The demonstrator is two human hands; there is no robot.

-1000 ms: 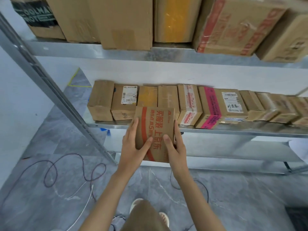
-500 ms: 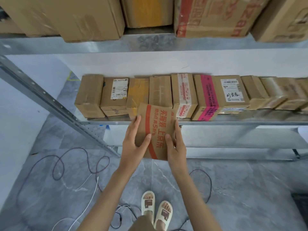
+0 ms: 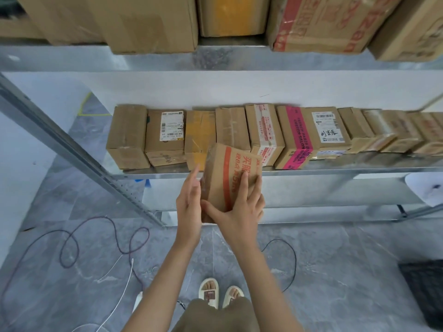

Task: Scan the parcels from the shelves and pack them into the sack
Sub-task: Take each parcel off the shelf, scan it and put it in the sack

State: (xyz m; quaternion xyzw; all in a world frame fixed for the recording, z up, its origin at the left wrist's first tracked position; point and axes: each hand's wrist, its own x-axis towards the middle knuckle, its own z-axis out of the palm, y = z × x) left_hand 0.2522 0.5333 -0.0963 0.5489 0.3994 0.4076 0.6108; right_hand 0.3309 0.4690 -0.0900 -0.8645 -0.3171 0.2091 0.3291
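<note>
Parcel (image 3: 230,178) is tilting between both hands: right hand (image 3: 239,212) is gripping its face, left hand (image 3: 189,207) is lying flat-fingered against its side.

Bare forearms, no sleeves visible. Left hand (image 3: 189,207), right hand (image 3: 242,212) ungloved, no rings seen. Olive-brown garment (image 3: 215,316) at waist. Cream slip-on sandals (image 3: 219,292), brown strap patches.

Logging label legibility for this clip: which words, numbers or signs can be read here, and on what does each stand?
"CUSTOM SALON", partly legible: pink tape band on a brown shelf carton.
Red Chinese characters, partly covered: orange-striped brown cardboard parcel held by the right hand.
Handwritten black characters, unclear: white shipping label.
Barcode and small print, too small: white label on the second carton.
Large red lettering, cut off: upper-shelf carton.
</note>
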